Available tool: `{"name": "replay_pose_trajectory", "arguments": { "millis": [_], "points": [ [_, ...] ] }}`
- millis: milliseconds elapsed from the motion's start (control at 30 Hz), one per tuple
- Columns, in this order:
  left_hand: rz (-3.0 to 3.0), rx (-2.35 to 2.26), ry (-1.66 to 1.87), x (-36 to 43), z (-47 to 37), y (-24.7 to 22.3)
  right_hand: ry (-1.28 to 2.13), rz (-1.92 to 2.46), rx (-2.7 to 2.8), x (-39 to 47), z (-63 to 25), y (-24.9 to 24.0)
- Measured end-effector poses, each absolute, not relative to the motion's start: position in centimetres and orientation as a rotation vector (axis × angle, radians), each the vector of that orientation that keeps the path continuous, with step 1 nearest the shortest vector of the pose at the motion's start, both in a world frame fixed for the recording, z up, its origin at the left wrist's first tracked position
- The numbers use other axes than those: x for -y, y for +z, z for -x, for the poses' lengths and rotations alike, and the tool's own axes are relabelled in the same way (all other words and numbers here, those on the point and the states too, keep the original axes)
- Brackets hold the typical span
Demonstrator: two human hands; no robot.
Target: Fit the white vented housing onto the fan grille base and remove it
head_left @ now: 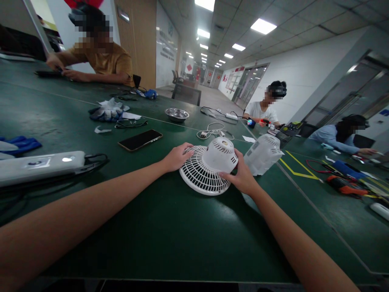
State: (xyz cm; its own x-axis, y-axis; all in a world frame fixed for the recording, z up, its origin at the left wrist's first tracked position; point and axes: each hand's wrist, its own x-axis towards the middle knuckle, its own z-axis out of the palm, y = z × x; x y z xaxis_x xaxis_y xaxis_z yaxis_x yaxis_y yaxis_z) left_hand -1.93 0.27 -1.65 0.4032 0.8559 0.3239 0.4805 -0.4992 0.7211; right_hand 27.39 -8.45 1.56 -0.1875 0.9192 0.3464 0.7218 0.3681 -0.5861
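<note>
Fan grille [194,175] btwn both hands [178,157], clear of table [194,239] edge

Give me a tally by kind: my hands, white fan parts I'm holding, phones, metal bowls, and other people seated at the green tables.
Hands: 2, left hand and right hand
Fan part: 1
Phone: 1
Bowl: 1
People: 3, in orange-brown shirt, white shirt, blue shirt
Total: 8

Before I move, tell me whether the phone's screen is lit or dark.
Dark: the phone lies face up on the table, its screen plain black.
</note>
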Motion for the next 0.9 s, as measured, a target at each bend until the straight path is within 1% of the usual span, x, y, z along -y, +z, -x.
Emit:
{"name": "replay_pose_trajectory", "arguments": {
  "millis": [600, 900],
  "points": [
    [-2.121, -1.133, 0.926, 0.04, 2.01, -1.31, 0.391, 1.411, 1.98, 8.54, -27.28, 1.75],
    [-2.154, -1.145, 0.934, -0.84, 1.9, -2.07, 0.395, 1.397, 1.973, 8.5, -27.32, 1.65]
  ]
}}
